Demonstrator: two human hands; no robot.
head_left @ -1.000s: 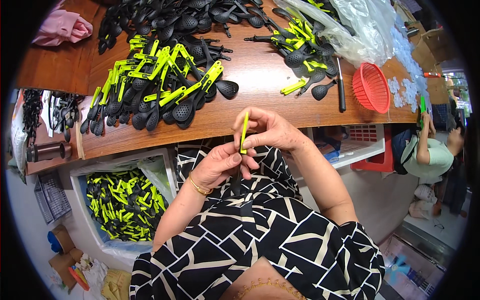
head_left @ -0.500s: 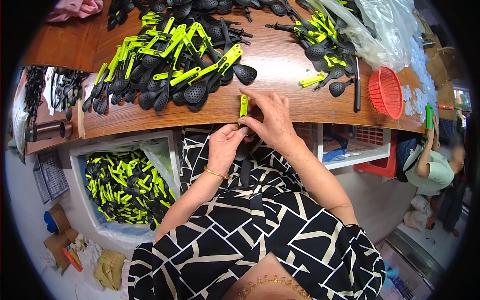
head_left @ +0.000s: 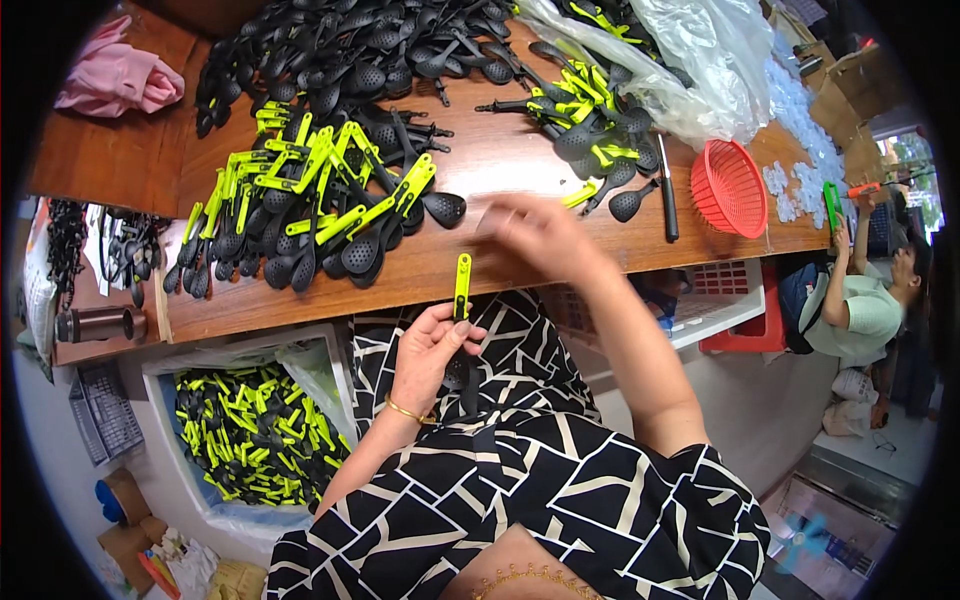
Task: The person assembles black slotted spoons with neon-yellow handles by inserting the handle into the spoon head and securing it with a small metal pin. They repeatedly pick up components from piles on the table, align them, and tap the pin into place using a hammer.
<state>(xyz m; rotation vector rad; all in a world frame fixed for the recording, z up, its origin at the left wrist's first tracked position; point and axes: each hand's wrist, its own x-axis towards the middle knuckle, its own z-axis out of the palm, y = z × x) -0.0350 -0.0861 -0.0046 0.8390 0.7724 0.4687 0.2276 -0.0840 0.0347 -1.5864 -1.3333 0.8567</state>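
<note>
My left hand (head_left: 424,356) is closed around a slotted spoon with a lime-green handle (head_left: 462,284). The handle points away from me, and the spoon's dark bowl hangs below the fingers over my lap, partly hard to make out against the patterned clothing. Above the table's front edge, my right hand (head_left: 545,240) is apart from that spoon and smeared by motion, so its fingers cannot be read. Left of it on the table lies a pile of black spoons with green handles (head_left: 345,215).
Black spoon heads (head_left: 400,45) cover the table's far side. A smaller spoon pile (head_left: 600,120), a black-handled tool (head_left: 669,205) and a red basket (head_left: 728,190) lie to the right. Lower left stands a bin (head_left: 160,430) full of green-handled spoons. Another person (head_left: 865,300) is at far right.
My right hand has let go of the green handle and moved away to the right. The left hand keeps its hold. The whole view has shifted, showing more of the table's far side.
</note>
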